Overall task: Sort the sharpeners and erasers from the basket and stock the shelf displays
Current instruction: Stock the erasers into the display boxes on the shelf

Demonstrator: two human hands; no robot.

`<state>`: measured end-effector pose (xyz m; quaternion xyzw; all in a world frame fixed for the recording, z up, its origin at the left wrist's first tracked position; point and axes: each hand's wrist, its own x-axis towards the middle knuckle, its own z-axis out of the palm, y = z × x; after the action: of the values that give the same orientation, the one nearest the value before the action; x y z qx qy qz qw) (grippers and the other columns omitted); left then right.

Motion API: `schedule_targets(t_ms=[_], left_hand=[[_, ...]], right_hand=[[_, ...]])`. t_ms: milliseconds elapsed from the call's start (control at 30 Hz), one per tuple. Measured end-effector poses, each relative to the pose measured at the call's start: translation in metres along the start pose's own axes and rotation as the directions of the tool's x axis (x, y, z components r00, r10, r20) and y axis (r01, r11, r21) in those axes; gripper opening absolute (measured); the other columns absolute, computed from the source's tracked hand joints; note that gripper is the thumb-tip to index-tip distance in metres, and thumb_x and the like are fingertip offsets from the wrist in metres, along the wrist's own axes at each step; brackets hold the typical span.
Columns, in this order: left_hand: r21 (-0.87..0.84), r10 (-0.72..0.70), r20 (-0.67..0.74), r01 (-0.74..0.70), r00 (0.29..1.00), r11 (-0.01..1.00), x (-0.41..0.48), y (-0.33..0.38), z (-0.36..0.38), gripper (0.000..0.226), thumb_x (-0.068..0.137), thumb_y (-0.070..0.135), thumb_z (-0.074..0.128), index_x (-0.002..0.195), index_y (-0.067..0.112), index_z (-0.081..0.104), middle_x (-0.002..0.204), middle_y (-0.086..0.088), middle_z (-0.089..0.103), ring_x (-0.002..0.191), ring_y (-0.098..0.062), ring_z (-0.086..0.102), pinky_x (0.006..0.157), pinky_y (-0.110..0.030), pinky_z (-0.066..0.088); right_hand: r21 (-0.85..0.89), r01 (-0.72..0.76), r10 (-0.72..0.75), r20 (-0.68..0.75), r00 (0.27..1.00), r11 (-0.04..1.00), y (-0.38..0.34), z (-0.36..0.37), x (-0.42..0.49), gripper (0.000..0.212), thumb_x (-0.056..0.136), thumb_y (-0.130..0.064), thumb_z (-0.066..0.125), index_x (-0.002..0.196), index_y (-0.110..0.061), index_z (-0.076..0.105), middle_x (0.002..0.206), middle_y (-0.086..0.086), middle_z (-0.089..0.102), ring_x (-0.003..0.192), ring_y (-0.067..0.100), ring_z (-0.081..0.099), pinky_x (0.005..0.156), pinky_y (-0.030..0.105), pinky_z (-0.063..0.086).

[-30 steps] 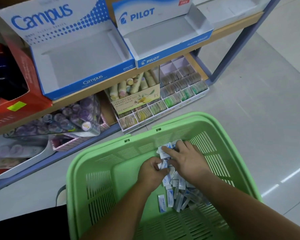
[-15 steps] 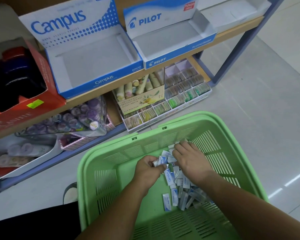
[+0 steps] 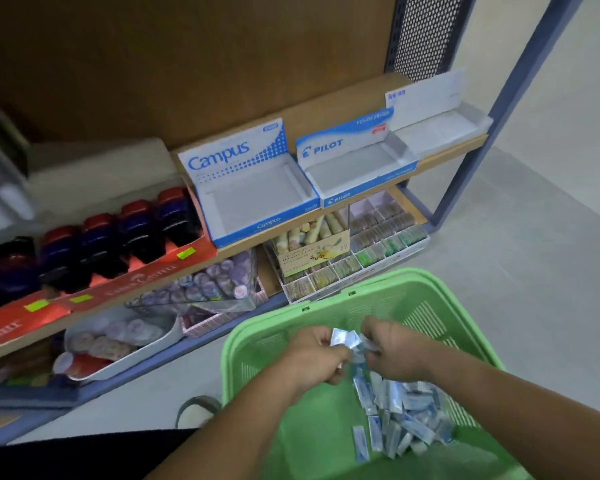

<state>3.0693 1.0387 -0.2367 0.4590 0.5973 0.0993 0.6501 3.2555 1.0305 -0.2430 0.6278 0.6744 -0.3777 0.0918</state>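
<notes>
A green plastic basket [image 3: 267, 344] fills the lower right, with a pile of small blue-and-white wrapped erasers [image 3: 399, 417] on its floor. Both hands are raised inside it, above the pile. My left hand [image 3: 314, 358] grips a bunch of erasers [image 3: 343, 337] that stick up between the two hands. My right hand [image 3: 392, 351] pinches more of them from the other side. On the shelf above stand an empty Campus display box [image 3: 253, 199] and an empty Pilot display box [image 3: 354, 168].
A third empty white display box [image 3: 437, 123] sits right of the Pilot box. A red tray of dark ink bottles [image 3: 118, 237] stands at the left. Beneath are a compartment tray of small items [image 3: 378, 247], tape rolls [image 3: 201, 282] and the blue shelf post [image 3: 492, 109].
Both hands have lifted off the pile with erasers gathered between them. My view has tilted up, so more of the shelf shows.
</notes>
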Motion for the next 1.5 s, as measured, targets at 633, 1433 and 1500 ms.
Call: schedule_targets(t_ms=[633,1433,1500], left_hand=[[-0.089,0.435,0.031,-0.431,0.900,0.898,-0.108,0.193,-0.133,0.031,0.091,-0.002,0.071,0.120,-0.008,0.060,0.106,-0.027,0.074,0.108,-0.039,0.071,0.086,-0.034,0.060],[0.539,0.346,-0.333,-0.124,0.877,0.833,0.007,0.206,-0.159,0.033,0.077,0.024,0.086,0.098,0.002,0.072,0.076,-0.005,0.060,0.068,-0.017,0.056,0.067,-0.027,0.046],[0.565,0.349,-0.324,-0.116,0.879,0.817,0.014,0.208,-0.155,0.033,0.077,0.029,0.086,0.093,0.004,0.072,0.076,0.000,0.053,0.069,-0.015,0.049,0.066,-0.028,0.039]], right_hand=[[0.855,0.272,-0.228,-0.186,0.956,0.442,-0.130,-0.209,-0.048,0.039,0.090,0.002,0.070,0.126,0.003,0.056,0.089,0.017,0.074,0.073,0.026,0.070,0.058,0.031,0.054],[0.624,0.290,-0.160,-0.256,0.953,0.726,-0.097,-0.246,0.049,0.023,0.086,0.000,0.076,0.102,-0.012,0.065,0.056,0.005,0.065,0.042,0.014,0.056,0.050,0.028,0.045],[0.593,0.284,-0.166,-0.246,0.955,0.753,-0.090,-0.238,0.049,0.023,0.086,-0.003,0.077,0.105,-0.010,0.065,0.059,0.010,0.065,0.042,0.014,0.056,0.047,0.027,0.046]])
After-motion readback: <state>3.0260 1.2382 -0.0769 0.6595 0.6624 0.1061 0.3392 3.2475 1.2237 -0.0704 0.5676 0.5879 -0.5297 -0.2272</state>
